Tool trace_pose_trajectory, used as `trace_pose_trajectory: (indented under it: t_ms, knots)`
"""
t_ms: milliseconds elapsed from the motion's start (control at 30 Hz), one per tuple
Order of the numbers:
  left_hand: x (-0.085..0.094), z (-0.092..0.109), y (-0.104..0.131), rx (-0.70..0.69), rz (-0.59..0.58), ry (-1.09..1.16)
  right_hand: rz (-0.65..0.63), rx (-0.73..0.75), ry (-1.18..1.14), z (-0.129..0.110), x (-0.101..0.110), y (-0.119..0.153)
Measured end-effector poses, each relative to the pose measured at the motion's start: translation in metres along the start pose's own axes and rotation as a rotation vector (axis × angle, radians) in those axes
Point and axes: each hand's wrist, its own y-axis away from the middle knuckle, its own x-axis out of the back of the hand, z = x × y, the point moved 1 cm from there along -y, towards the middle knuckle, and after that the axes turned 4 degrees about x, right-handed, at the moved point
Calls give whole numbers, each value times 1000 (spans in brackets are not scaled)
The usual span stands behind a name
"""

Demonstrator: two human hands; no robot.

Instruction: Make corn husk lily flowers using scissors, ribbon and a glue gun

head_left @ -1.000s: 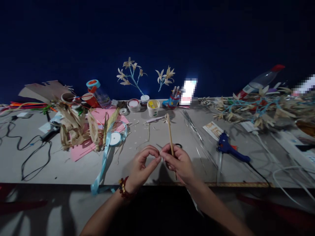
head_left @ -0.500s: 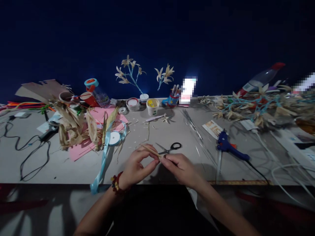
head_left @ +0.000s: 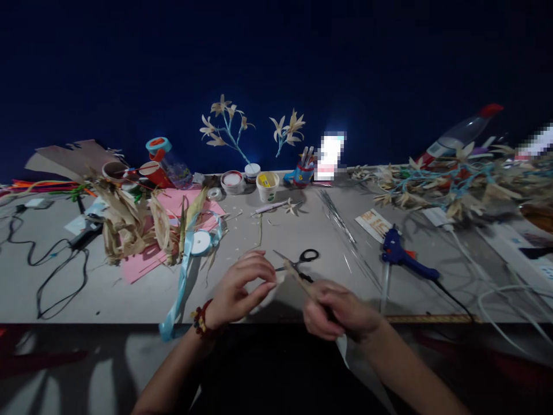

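My right hand (head_left: pixel 339 310) is closed around the lower end of a thin tan strip of dried corn husk (head_left: pixel 299 279), which points up and left over the table. Facing it, my left hand (head_left: pixel 242 286) is curled, with thumb and fingertips meeting in a pinch. A small pale bit shows at those fingertips, too blurred to name. Scissors (head_left: pixel 309 255) with black handles lie just beyond both hands, partly covered by the strip. Left of my left hand, a light blue ribbon (head_left: pixel 184 288) trails from its spool (head_left: pixel 201 243) over the table edge.
Husks (head_left: pixel 125 225) and pink paper (head_left: pixel 142 266) lie left. Behind stand a white cup (head_left: pixel 268 191) and husk flowers on a blue stem (head_left: pixel 231 135). Wires (head_left: pixel 341 216), a blue glue gun (head_left: pixel 404 259) with its cord, and a pile of flower stems (head_left: pixel 432 184) are on the right.
My hands have moved apart. The right hand has drawn back to the right and turned, taking the husk strip with it; the left hand has stayed nearly in place.
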Motion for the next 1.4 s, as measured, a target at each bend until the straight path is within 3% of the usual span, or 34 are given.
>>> trace_pose_trajectory:
  t_ms: [133, 267, 367, 467, 633, 733, 800, 867, 1000, 1033, 1067, 1133, 1200, 1300, 1367, 1400]
  knots:
    - [0, -1, 1, 17, 51, 44, 347, 48, 351, 0, 10, 3]
    - [-4, 2, -1, -5, 84, 11, 308, 50, 682, 9, 4, -6]
    - [-5, 3, -2, -29, 77, -22, 309, 47, 780, 10, -3, -11]
    - [-4, 4, -2, -32, 35, -21, 273, -5, 674, 9, -3, -13]
    - [-3, 6, -1, -70, -50, 37, -27, -131, 106, 19, -3, -16]
    - [-3, 2, 0, -64, -75, 45, -213, -111, -141, 21, -3, -9]
    - [-3, -2, 1, -18, -47, 56, -254, -35, -144, 17, 3, 0]
    - [-3, -5, 3, 45, 10, 102, -109, 30, 49, 11, 16, 9]
    - [-7, -8, 5, 158, 85, 248, 663, -61, 982, 6, 61, 26]
    - [-8, -9, 5, 190, 91, 289, 824, -113, 1213, 9, 73, 30]
    - [-9, -9, 6, 228, 94, 333, 904, -189, 1379, 14, 83, 35]
    - [-11, -11, 6, 324, 96, 425, 940, -319, 1560, 26, 99, 44]
    - [-13, -14, 7, 434, 94, 536, 942, -300, 1659, 34, 107, 50]
    - [-20, -17, 7, 595, 73, 780, 976, 40, 1648, 30, 95, 50]
    - [-27, -17, 5, 678, 13, 970, 927, 305, 1419, 20, 72, 40]
    - [-31, -17, 5, 711, -30, 1052, 832, 381, 1233, 15, 59, 32]
